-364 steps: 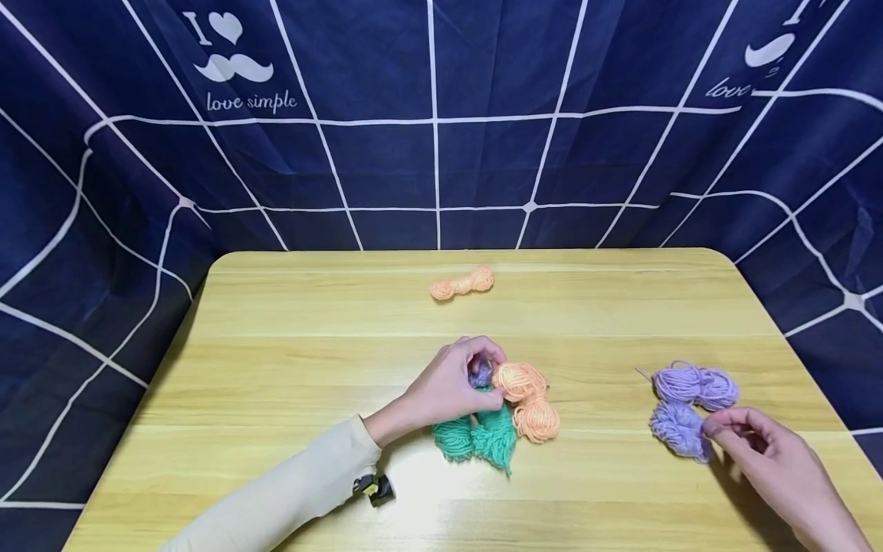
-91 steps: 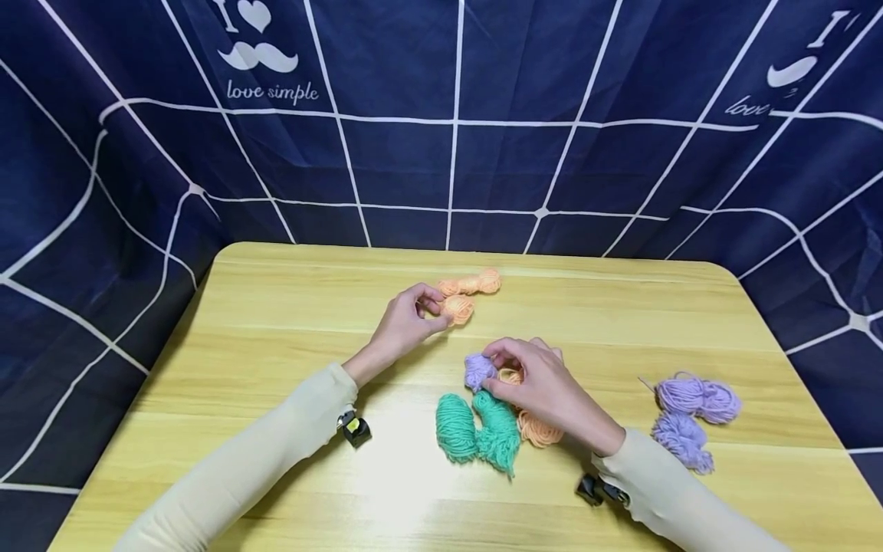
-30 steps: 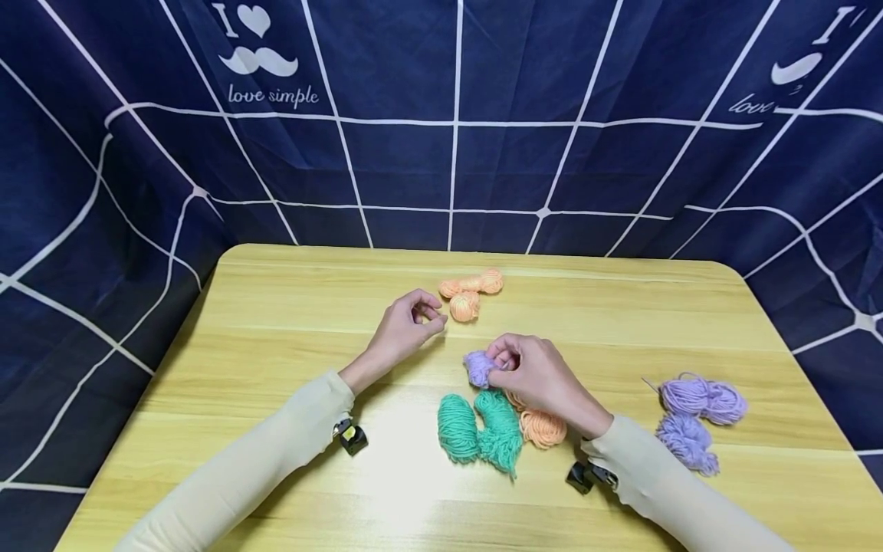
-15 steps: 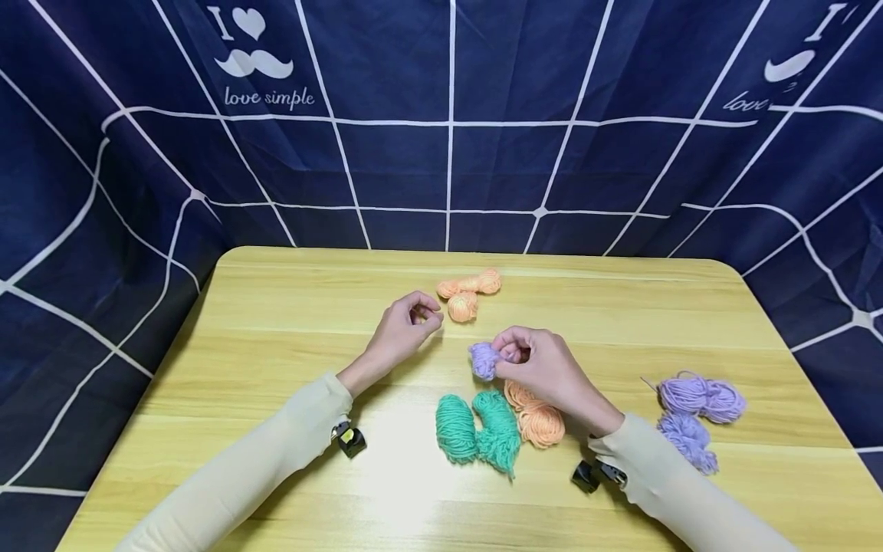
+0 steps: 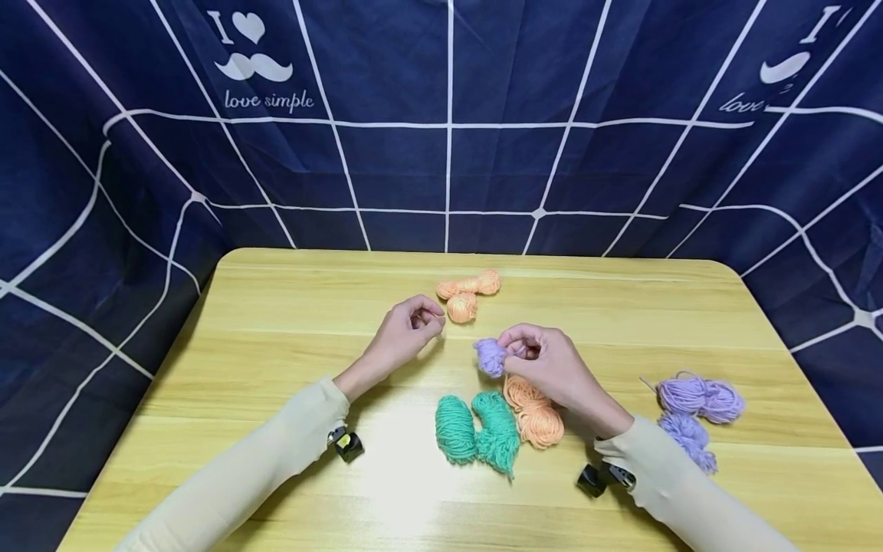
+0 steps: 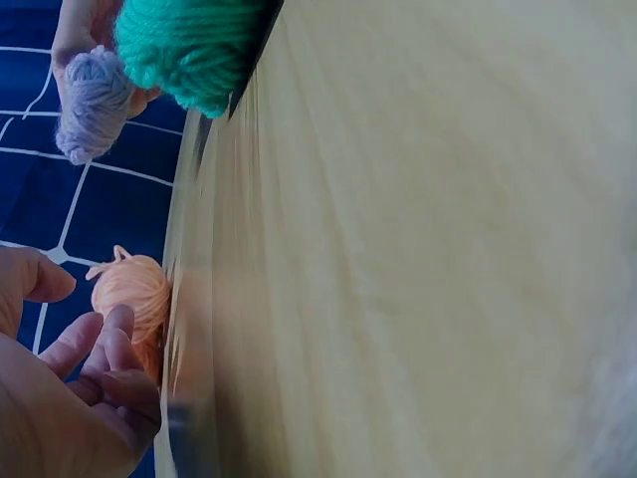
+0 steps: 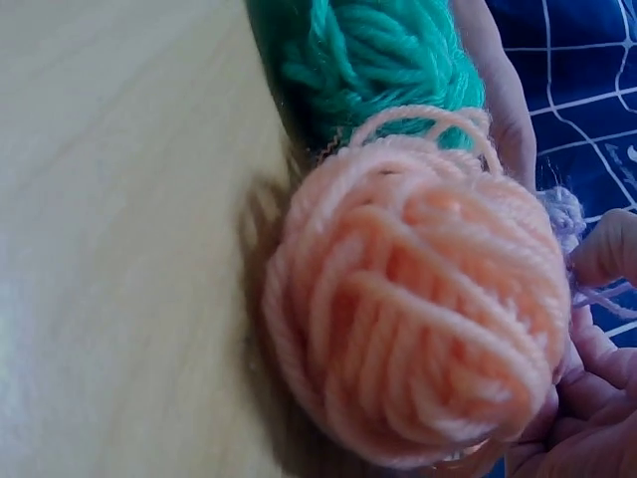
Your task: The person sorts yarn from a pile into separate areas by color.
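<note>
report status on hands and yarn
Right hand pinching lavender yarn skein above tabletop. Left hand empty, near far peach skeins. Nearer peach skein close by, possible obstacle.

A dark blue cloth (image 5: 389,61) hangs behind and along both sides, crossed by white grid lines (image 5: 449,84); up on the left I can read a capital I (image 5: 220,27) beside a heart (image 5: 248,27), a moustache (image 5: 254,67) beneath, then the words "love simple" (image 5: 269,100); a second moustache (image 5: 784,68) shows partly at right; the pale wood-grain table (image 5: 276,307) has rounded far corners and a bright patch of glare (image 5: 403,487)
</note>
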